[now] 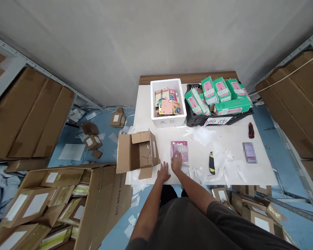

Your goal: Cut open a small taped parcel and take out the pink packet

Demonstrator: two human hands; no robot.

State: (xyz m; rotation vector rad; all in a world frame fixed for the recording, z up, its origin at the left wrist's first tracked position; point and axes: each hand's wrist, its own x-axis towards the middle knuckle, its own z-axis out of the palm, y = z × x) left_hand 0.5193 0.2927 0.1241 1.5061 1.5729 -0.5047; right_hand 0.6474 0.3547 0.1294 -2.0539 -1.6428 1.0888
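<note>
A thin purple-and-white book (183, 146), its cover print too small to read, lies flat on the white table. Across its lower left part rests my right hand (176, 163), fingers stretched over the cover rather than wrapped around it. My left hand (163, 172) lies palm down on the tabletop just left of the book, holding nothing, with its fingers apart. Left of that hand is a cardboard box (154, 149) with its flaps open and its opening turned toward me. Some lighter material shows at the book's lower edge; I cannot tell what it is.
A white foam bin (168, 121) holds books at the back. Beside it, a black crate (194, 121) carries several green-and-pink boxes (209, 91). A yellow-black box cutter (211, 163), a red-black tool (251, 130) and plastic scraps (202, 135) lie rightward. A large carton (104, 194) stands left.
</note>
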